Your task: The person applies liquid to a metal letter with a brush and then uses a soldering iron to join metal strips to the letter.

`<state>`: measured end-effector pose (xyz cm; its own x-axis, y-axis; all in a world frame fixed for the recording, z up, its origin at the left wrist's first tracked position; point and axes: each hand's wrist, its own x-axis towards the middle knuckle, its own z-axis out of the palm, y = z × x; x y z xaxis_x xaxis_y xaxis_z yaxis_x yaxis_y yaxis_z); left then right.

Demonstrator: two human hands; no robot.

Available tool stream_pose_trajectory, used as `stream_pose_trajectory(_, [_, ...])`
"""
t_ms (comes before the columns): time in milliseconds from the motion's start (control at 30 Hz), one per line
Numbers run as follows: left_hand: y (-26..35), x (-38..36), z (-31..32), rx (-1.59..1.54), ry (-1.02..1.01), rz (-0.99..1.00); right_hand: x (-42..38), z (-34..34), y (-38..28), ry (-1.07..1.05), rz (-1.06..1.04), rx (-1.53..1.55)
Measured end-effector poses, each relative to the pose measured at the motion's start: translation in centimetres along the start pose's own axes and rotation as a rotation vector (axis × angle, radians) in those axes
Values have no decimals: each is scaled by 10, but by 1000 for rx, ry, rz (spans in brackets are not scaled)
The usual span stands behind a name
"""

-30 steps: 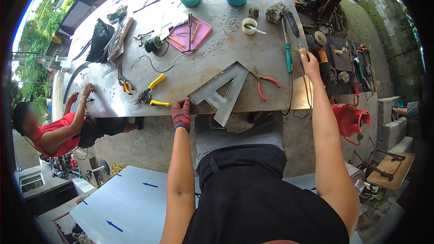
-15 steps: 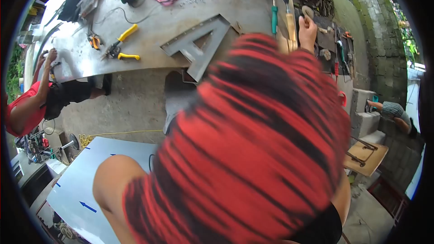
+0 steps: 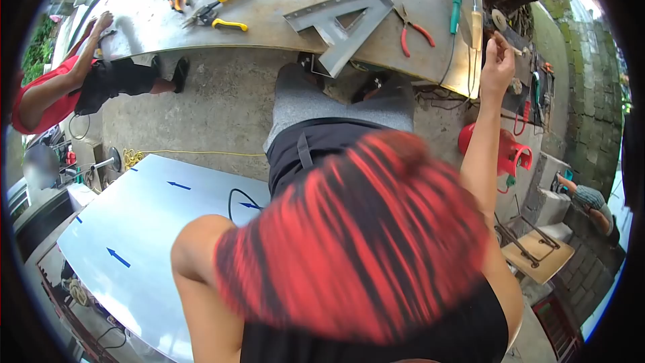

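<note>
My right hand is raised at the bench's right end, fingers curled together; whatever they hold is too small to make out. Close by are a wooden-handled tool and a teal-handled tool. A metal letter A lies near the bench edge, with red-handled pliers to its right. Yellow-handled snips and small orange-handled pliers lie farther left. My left arm bends at the lower left and its hand is out of sight. Blurred red-and-black striped fabric covers the centre.
A person in red works at the bench's left end. Another person is at the far right. A red gas cylinder stands below the bench's right end. A pale sheet with blue arrows lies lower left.
The bench and its tools have shifted up and right in view. The striped fabric has moved down, uncovering the red-handled pliers, grey trousers and my right forearm. My right fingers are now more gathered.
</note>
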<state>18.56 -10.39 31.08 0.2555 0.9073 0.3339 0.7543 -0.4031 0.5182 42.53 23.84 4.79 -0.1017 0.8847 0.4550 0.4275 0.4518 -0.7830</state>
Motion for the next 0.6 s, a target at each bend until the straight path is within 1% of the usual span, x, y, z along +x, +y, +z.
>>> stream_pose_trajectory(67, [-34,-7,-1,-27,-136,-122,-16,7,-21,-95,27,22])
stream_pose_trajectory(100, [-54,-21,13,-51,-123,-201,-22,11,-33,-92,20,38])
stream_pose_trajectory(133, [-78,-40,33,-79,-108,-275,-29,18,-48,-152,-2,15])
stream_pose_trajectory(200, [-119,-74,64,-176,22,-480,-41,31,-71,-272,-43,-24])
stream_pose_trajectory(267, [-144,-91,73,-310,17,-888,-53,48,-93,-370,-74,-48])
stream_pose_trajectory(300, [-159,-103,83,-315,25,-893,-59,58,-104,-378,-80,-50])
stream_pose_trajectory(367, [-190,-128,105,-616,295,-1098,-68,82,-121,-476,-122,37])
stream_pose_trajectory(400, [-199,-134,108,-667,375,-1093,-69,96,-126,-487,-130,35])
stream_pose_trajectory(467, [-219,-145,114,-666,434,-1126,-70,123,-133,-660,-224,68])
stream_pose_trajectory(500, [-228,-149,117,-662,479,-1156,-70,138,-139,-675,-224,61])
stream_pose_trajectory(567, [-252,-161,132,-654,500,-1159,-73,168,-147,-757,-370,50])
stream_pose_trajectory(600, [-263,-163,137,-655,551,-1172,-77,179,-148,-778,-362,39])
